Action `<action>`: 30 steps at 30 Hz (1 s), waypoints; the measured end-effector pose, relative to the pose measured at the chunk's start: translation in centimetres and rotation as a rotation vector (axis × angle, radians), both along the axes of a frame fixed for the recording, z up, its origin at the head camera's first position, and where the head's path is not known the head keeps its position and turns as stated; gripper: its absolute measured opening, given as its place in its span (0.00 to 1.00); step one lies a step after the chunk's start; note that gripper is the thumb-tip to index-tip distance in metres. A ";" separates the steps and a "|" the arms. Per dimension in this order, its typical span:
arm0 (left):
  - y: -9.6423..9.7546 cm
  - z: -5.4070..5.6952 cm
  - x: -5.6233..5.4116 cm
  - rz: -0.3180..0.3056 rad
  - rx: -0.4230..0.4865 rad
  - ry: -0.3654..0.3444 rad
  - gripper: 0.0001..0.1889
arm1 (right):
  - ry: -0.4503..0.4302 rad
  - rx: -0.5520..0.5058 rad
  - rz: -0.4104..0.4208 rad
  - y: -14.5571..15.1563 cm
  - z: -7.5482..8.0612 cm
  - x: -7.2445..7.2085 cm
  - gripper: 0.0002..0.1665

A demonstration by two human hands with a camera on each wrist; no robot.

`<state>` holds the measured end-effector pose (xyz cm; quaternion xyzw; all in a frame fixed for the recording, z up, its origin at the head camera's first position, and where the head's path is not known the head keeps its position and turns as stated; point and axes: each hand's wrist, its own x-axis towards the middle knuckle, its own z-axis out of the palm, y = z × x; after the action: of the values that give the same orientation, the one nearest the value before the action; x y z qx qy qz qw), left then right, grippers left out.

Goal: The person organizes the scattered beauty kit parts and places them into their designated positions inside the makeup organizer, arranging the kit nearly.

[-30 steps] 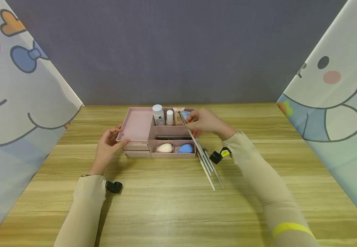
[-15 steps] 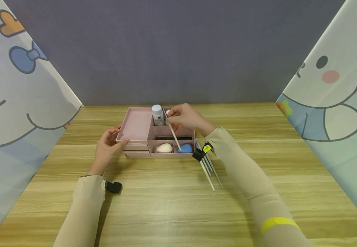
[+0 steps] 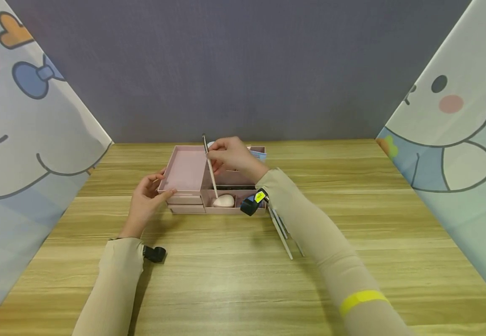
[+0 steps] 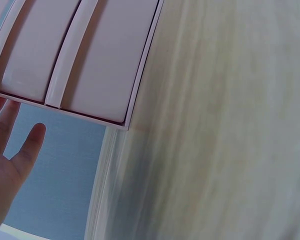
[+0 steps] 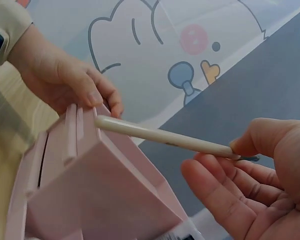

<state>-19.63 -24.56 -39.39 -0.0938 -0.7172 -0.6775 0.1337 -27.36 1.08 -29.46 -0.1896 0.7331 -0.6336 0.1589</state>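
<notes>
My right hand (image 3: 235,156) pinches a makeup brush (image 3: 211,175) between thumb and fingers above the pink cosmetics organizer (image 3: 185,167). In the head view the brush is tilted, with its dark tip up and its pale handle end just above a white makeup sponge (image 3: 224,201). The right wrist view shows the pale handle (image 5: 160,137) pointing towards the organizer. At the organizer's left side, my left hand (image 3: 145,198) holds the box by its front corner, thumb over the front edge and fingers along the side. My right hand hides most of the bottles and tubes behind it.
Several brushes (image 3: 282,235) lie on the wooden table (image 3: 209,280) right of the organizer, partly under my right forearm. A blue sponge (image 3: 251,198) is mostly covered by the wrist camera. A dark flat item (image 3: 234,187) lies in the middle compartment. A grey panel (image 3: 243,70) stands behind.
My right hand has carried the brush leftward from the organizer's right side across its compartments, and the brush has turned more upright. My left hand stays in place.
</notes>
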 end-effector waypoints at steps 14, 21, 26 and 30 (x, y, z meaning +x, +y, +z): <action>0.3 0.2 0.2 0.008 0.017 -0.005 0.18 | -0.160 -0.174 -0.042 -4.4 -0.2 0.0 0.15; 0.0 0.1 0.1 0.003 0.004 0.009 0.18 | -0.194 -0.272 -0.103 -6.3 -1.1 -0.4 0.15; -0.2 0.0 0.1 0.001 -0.005 0.025 0.18 | -0.201 -0.317 -0.153 -7.4 -1.7 -0.8 0.12; -0.3 0.0 0.1 -0.008 0.001 0.021 0.18 | -0.210 -0.331 -0.177 -8.0 -1.9 -0.9 0.11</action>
<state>-19.54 -24.84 -39.41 -0.1038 -0.7149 -0.6774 0.1388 -28.25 -6.96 -31.31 -0.0808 0.6124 -0.7730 0.1446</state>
